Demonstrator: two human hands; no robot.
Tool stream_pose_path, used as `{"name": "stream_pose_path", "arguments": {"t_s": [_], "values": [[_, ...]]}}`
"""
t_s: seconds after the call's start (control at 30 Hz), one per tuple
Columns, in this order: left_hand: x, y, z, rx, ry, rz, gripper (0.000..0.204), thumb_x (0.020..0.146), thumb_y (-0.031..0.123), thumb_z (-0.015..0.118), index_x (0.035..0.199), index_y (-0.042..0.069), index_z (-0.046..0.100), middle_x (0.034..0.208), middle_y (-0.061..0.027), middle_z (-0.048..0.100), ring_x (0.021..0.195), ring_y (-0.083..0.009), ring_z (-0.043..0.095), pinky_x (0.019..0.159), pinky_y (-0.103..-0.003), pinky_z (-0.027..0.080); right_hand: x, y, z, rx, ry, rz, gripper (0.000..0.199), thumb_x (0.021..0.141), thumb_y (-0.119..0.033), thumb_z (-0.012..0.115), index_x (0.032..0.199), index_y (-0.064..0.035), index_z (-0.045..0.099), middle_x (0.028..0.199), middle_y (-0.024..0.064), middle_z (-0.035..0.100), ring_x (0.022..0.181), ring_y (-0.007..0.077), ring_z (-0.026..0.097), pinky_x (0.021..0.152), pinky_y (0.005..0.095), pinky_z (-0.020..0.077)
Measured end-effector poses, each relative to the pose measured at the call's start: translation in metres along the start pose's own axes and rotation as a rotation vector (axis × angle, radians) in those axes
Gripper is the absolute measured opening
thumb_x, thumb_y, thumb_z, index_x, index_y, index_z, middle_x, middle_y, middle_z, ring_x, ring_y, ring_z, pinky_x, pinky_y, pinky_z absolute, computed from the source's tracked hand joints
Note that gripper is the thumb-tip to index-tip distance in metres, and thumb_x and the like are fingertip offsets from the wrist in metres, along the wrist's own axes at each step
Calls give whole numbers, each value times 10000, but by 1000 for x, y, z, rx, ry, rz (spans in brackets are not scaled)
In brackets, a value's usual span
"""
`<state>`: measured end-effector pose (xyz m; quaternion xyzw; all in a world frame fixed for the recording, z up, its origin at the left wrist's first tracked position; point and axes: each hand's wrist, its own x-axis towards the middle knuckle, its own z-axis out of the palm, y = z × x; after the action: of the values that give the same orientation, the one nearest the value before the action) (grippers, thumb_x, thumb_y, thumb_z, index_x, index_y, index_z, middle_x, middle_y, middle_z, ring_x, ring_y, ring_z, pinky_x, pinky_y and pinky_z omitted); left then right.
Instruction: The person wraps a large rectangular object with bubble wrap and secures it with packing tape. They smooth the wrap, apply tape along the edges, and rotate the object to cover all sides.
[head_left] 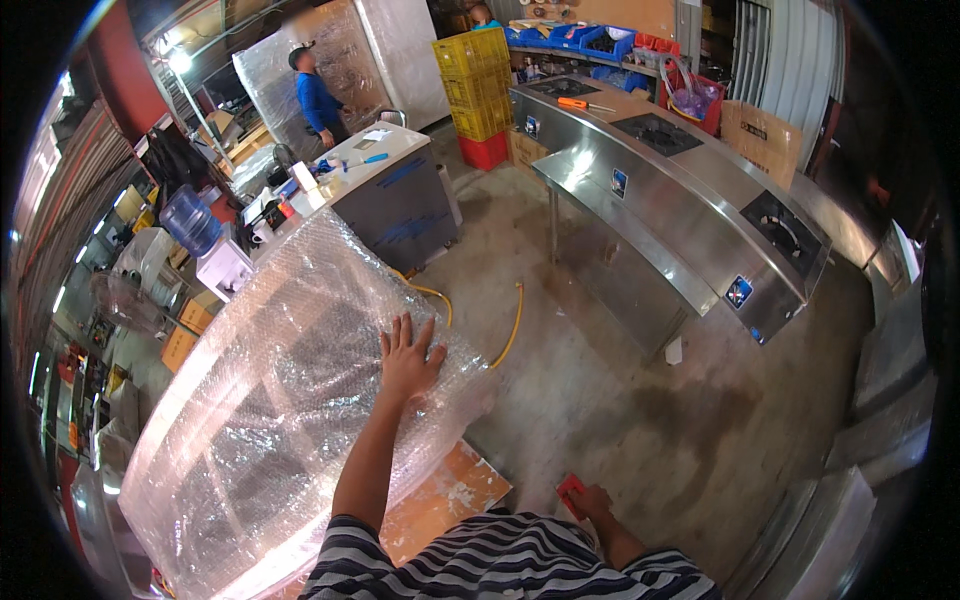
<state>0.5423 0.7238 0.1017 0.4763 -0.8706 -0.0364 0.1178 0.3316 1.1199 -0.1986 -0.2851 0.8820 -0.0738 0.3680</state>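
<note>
My left hand [408, 358] lies flat with spread fingers on a large long item covered in clear bubble wrap [290, 340]. Dark and pale shapes show through the wrap, but I cannot tell what the item is. Low at the right of my body, my right hand [597, 501] is closed around a small red object [569, 491]; its kind cannot be made out. An orange-brown board with white smears [460, 490] shows beneath the wrapped item's near edge.
A steel counter with dark burners [655, 132] stands at the right, a screwdriver [580, 104] on it. Yellow crates [470, 90] are stacked behind. A yellow hose [518, 325] lies on the floor. At the far left, a person in blue [315, 100] stands beyond a cluttered worktable [400, 145].
</note>
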Motion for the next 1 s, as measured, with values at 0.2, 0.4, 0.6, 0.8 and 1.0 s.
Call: {"name": "stream_pose_path", "arguments": {"t_s": [0.2, 0.4, 0.6, 0.8, 1.0], "values": [[-7, -6, -11, -202, 189, 74, 554, 994, 421, 572, 1459, 120, 540, 1609, -241, 330, 1517, -429, 249, 1224, -599, 160, -20, 56, -12, 13, -54, 66, 764, 809, -698, 638, 910, 51, 747, 909, 287, 724, 973, 418, 716, 824, 492, 566], [-130, 17, -55, -279, 450, -1, 472, 950, 243, 673, 1380, 67, 587, 1512, -211, 459, 1431, -422, 390, 1180, -551, 303, -14, 84, -17, -29, -238, -102, 733, 809, -660, 679, 879, 68, 732, 893, 321, 703, 983, 443, 696, 820, 513, 555], [-351, 21, -54, -299, 498, -344, 483, 936, 218, 693, 1385, 81, 580, 1451, -195, 501, 1355, -404, 459, 1131, -512, 374, -43, 104, 15, 102, -333, -190, 526, 923, -523, 658, 1081, -23, 703, 864, 160, 709, 753, 314, 681, 659, 455, 525], [-528, -41, -60, -262, 722, -851, 476, 965, 227, 648, 1402, 64, 548, 1395, -201, 537, 1302, -403, 484, 1112, -499, 381, -63, 57, 66, 35, -410, -262, 460, 977, -468, 631, 1195, -66, 684, 890, 103, 711, 702, 266, 666, 617, 422, 518], [-696, -125, -87, -255, 902, -1127, 446, 982, 249, 638, 1380, 63, 563, 1365, -198, 549, 1279, -397, 495, 1097, -470, 401, -166, -78, 158, -188, -453, -490, 477, 964, -466, 650, 1185, -45, 685, 909, 116, 715, 716, 269, 673, 628, 419, 522]]}}
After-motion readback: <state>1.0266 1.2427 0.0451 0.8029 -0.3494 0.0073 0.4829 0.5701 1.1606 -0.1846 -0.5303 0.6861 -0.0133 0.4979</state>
